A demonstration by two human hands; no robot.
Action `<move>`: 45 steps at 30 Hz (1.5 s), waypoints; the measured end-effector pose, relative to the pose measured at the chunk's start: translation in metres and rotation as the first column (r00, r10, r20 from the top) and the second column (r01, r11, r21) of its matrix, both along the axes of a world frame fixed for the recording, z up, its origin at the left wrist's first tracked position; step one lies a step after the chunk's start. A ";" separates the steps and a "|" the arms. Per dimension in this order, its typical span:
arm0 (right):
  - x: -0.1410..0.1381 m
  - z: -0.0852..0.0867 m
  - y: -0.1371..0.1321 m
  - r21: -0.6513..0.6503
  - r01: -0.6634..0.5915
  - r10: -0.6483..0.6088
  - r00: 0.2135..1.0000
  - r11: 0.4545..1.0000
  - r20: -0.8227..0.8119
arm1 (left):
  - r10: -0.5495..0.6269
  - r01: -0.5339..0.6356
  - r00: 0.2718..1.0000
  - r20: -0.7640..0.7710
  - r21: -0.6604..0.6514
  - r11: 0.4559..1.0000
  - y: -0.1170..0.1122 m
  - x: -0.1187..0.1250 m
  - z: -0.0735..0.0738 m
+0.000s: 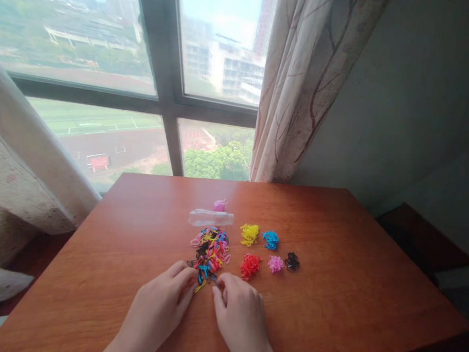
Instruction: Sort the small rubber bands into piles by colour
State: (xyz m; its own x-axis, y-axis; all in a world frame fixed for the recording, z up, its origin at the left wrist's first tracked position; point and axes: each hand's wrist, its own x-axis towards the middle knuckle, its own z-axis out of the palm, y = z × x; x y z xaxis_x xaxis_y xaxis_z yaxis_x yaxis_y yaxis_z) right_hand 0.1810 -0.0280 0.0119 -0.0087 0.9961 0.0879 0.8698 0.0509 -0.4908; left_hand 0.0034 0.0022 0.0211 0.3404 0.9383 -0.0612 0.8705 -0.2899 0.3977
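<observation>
A mixed pile of small coloured rubber bands [212,248] lies on the wooden table, its near edge between my two hands. My left hand [165,296] rests at the pile's near left, fingers curled and thumb close to the forefinger; whatever they pinch is hidden. At the near right, my right hand [241,311] has thumb and forefinger together on a dark bluish band at the pile's edge. Right of the pile are sorted heaps: yellow bands [249,234], blue bands [270,239], red bands [250,266], pink bands [275,264] and black bands [292,261].
Behind the mixed pile a clear plastic bottle [210,218] lies on its side. A small pink object [219,205] sits just beyond it. The brown table [336,234] reaches to a window, with a patterned curtain [295,93] on the right and another curtain on the left.
</observation>
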 end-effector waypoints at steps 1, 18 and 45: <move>-0.001 -0.001 0.000 0.004 -0.002 0.002 1.000 1.000 0.005 | 0.002 -0.002 1.000 -0.008 0.004 1.000 0.001 0.000 0.000; 0.106 0.018 0.049 0.143 0.216 -0.238 0.957 0.966 0.168 | -0.019 0.019 1.000 -0.001 0.005 1.000 0.007 0.002 0.001; -0.012 0.023 0.041 -0.043 -0.247 0.250 0.965 0.968 0.075 | -0.021 0.025 0.995 0.095 -0.038 0.999 -0.002 -0.006 0.003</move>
State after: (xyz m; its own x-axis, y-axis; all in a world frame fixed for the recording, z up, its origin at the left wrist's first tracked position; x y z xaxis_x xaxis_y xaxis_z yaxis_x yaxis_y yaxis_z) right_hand 0.1688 0.0133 0.0345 -0.2622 0.9640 0.0437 0.8680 0.2554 -0.4259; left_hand -0.0023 0.0006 0.0244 0.3676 0.9278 -0.0639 0.8220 -0.2920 0.4890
